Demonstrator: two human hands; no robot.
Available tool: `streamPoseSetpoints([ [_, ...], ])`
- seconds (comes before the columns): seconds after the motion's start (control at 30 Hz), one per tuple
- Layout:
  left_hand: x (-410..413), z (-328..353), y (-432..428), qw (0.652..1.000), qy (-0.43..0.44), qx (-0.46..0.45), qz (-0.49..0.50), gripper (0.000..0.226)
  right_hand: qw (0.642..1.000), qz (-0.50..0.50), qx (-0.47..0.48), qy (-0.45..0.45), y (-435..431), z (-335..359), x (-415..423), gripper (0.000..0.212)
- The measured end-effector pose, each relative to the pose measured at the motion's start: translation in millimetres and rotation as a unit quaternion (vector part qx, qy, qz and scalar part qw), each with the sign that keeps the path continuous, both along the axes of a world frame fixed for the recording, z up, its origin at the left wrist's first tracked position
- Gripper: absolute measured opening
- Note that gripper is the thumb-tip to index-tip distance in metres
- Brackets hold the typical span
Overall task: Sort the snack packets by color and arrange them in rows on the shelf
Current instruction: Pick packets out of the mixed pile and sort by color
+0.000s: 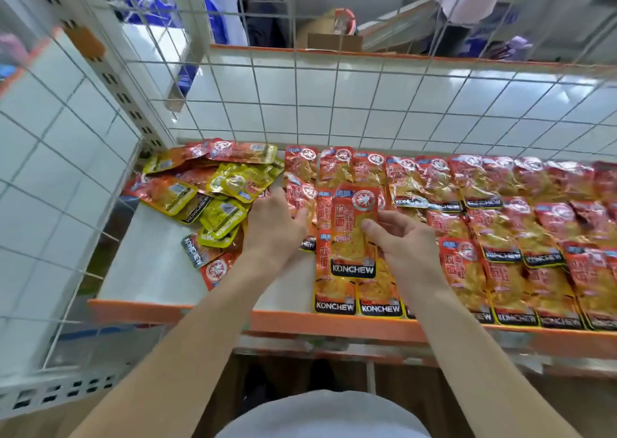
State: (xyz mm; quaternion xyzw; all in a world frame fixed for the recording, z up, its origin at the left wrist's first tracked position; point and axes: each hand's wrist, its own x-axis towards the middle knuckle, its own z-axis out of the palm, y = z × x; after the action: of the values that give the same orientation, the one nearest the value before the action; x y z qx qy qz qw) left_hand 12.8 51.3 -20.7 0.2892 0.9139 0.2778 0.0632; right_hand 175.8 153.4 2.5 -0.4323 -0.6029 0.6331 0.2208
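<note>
Right hand (402, 237) pinches a red packet (354, 230), thumb on its front, over the red rows' left end. Left hand (274, 224) touches red packets just beside it. Rows of red packets (500, 227) run from the shelf (147, 264) middle to its right edge. Mixed yellow-and-red pile (213, 192) at back-left corner. Wire grid (334, 103) behind.

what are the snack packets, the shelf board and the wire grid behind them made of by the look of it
Snack packets: glossy printed film, likely plastic or foil laminate; glare and wrinkles show. Shelf board: smooth white, probably painted metal, though laminate is possible; faint sheen, orange front strip. Wire grid: thin white-coated metal rods, crossing in squares.
</note>
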Motion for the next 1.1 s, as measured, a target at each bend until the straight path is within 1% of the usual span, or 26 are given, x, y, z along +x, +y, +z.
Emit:
streamPoseSetpoints([
  [0.13,-9,-4,-3,0.997,-0.011,-0.073,-0.028,0.046,1.000,0.002,0.009,-0.013,-17,2,-6,0.010],
  [0.27,-10,-5,-9,0.995,-0.012,-0.083,-0.047,0.049,1.000,0.002,0.018,-0.024,-30,2,-9,0.010],
  [0.33,-9,-2,-16,0.997,-0.002,-0.052,-0.049,0.043,0.999,0.010,0.031,-0.034,-37,2,-9,0.015],
  [0.4,-8,3,-26,0.998,0.026,0.001,-0.055,0.031,0.997,0.024,0.053,-0.057,-44,1,-9,0.018],
  [0.5,-10,3,-46,0.991,0.087,0.076,-0.061,0.023,0.990,0.038,0.101,-0.092,-53,-4,-14,0.010],
  [0.57,-9,-5,-57,0.986,0.111,0.095,-0.086,0.014,0.984,0.048,0.133,-0.113,-60,-7,-20,0.010],
  [0.63,-6,-15,-67,0.980,0.134,0.095,-0.112,0.004,0.973,0.059,0.169,-0.144,-68,-11,-26,0.020],
  [0.67,-5,-19,-72,0.977,0.150,0.090,-0.121,0.004,0.967,0.063,0.188,-0.159,-72,-13,-27,0.028],
  [0.7,-3,-22,-76,0.974,0.168,0.080,-0.130,0.009,0.960,0.065,0.208,-0.173,-76,-16,-29,0.033],
  [0.8,0,-35,-85,0.960,0.217,0.018,-0.177,0.026,0.938,0.066,0.279,-0.197,-83,-23,-30,0.039],
  [0.87,-1,-43,-87,0.952,0.234,-0.017,-0.197,0.033,0.909,0.076,0.339,-0.230,-85,-28,-28,0.046],
  [0.93,-2,-45,-88,0.950,0.237,-0.035,-0.199,0.037,0.877,0.094,0.395,-0.257,-84,-31,-27,0.053],
  [1.03,-2,-42,-89,0.951,0.232,-0.044,-0.199,0.036,0.839,0.175,0.426,-0.291,-76,-27,-30,0.059],
  [1.1,-3,-41,-92,0.951,0.227,-0.054,-0.202,0.037,0.801,0.253,0.437,-0.321,-69,-24,-34,0.063],
])
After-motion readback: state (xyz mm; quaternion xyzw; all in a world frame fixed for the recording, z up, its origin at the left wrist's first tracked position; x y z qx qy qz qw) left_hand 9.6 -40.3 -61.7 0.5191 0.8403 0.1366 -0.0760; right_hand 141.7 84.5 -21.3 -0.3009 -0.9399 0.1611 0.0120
